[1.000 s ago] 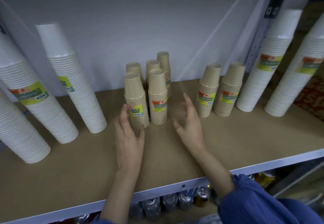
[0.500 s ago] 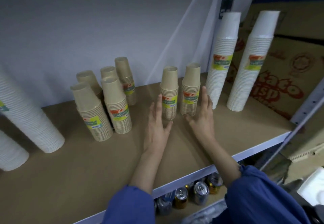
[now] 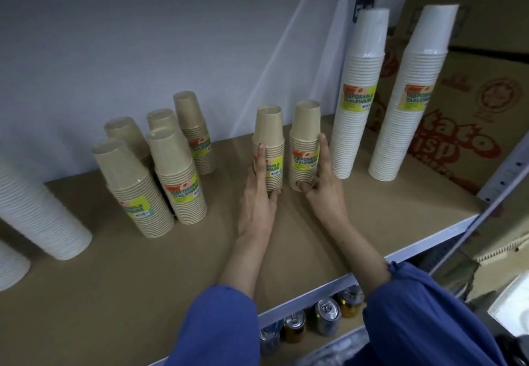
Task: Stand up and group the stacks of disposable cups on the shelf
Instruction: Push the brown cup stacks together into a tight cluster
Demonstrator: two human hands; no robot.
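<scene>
Since half a second ago we are seeing both hands closing in on the pair of brown stacks: then they were lying flat on the shelf [image 3: 86,294] short of the cups, and now each is touching one. The view itself is barely shifting.

Going left to right: the white stacks at the far left [image 3: 34,211] are cut off by the frame edge, so we cannot see their tops. Next, the cluster of five brown stacks [image 3: 160,165] is standing upright, the rear ones partly hidden behind the front two. The left hand [image 3: 259,202] is wrapping the left brown stack [image 3: 269,142], fingers spread along its side and thumb at its base; whether it is truly squeezing, we cannot tell. Just beside it, the right hand [image 3: 322,188] is cupping the right brown stack [image 3: 305,142], fingers up its right flank, thumb under the front. Both stacks are standing upright mid-shelf. The two tall white stacks [image 3: 360,108] are standing just right of them. Cans [image 3: 327,317] on the shelf below are partly hidden by the shelf edge and the blue sleeves [image 3: 423,317].
</scene>
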